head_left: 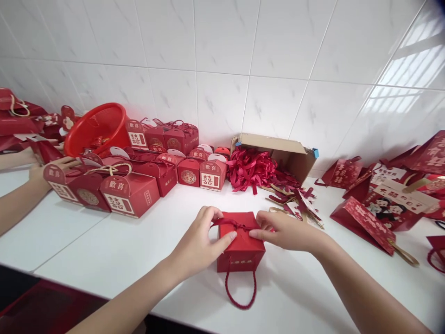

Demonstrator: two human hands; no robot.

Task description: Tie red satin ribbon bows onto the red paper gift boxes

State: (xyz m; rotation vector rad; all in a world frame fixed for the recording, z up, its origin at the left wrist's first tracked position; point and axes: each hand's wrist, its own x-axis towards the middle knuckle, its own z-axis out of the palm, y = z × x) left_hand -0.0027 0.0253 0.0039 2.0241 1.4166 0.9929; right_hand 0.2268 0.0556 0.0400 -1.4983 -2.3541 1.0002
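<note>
A red gift box (236, 263) stands on the white counter in front of me, with a dark red rope handle (241, 307) hanging down its near side. Across its top lies a dark red ribbon (239, 226), crossed or knotted at the middle. My left hand (200, 243) has its fingers curled at the ribbon's left part, the thumb resting on the box top. From the other side, my right hand (283, 229) pinches the ribbon's right part, its thumb near the knot. Some fingertips are hidden behind the box edges.
Behind stand rows of red candy boxes (134, 192) and a tilted red plastic basket (114, 116). A cardboard box (295, 160) spills red ribbons (250, 167). Red gift bags (368, 222) lie to the right. Another person's hand (40, 178) is at the far left.
</note>
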